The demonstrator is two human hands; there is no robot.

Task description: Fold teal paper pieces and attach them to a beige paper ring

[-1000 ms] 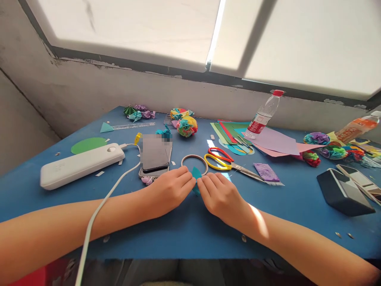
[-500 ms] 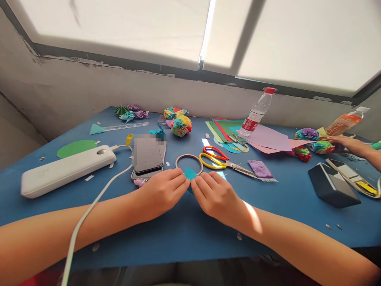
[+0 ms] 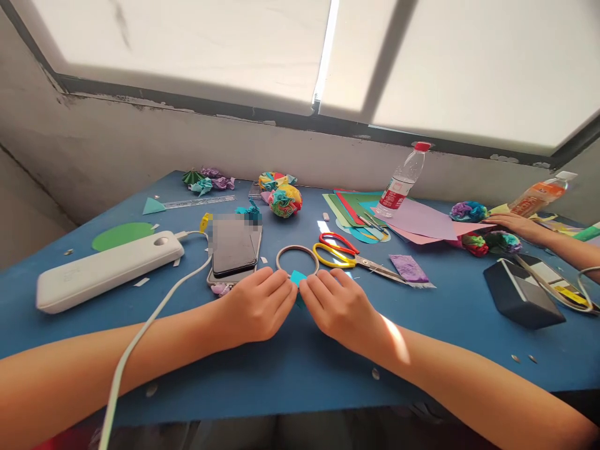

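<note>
My left hand (image 3: 259, 304) and my right hand (image 3: 340, 307) meet at the fingertips near the table's front middle. Between them they pinch a small piece of teal paper (image 3: 298, 276), its lower part partly hidden by the fingers. Just beyond lies a round ring (image 3: 297, 247), flat on the blue table (image 3: 262, 381). Scissors (image 3: 360, 257) with red and yellow handles rest to the right of the ring, their tips by a small purple packet (image 3: 409, 269). A dark phone (image 3: 234, 248) lies beyond my left hand.
A white power bank (image 3: 107, 272) with a cable crosses the left side. Colored paper sheets (image 3: 422, 219), a red-capped bottle (image 3: 398, 184) and paper flowers (image 3: 285, 201) stand behind. At right are a dark box (image 3: 522, 294) and another person's hand (image 3: 520, 226).
The other person's hand at the right has moved left, and the colorful paper flowers near it have shifted. My hands keep pinching the teal paper, whose visible part has changed shape slightly.
</note>
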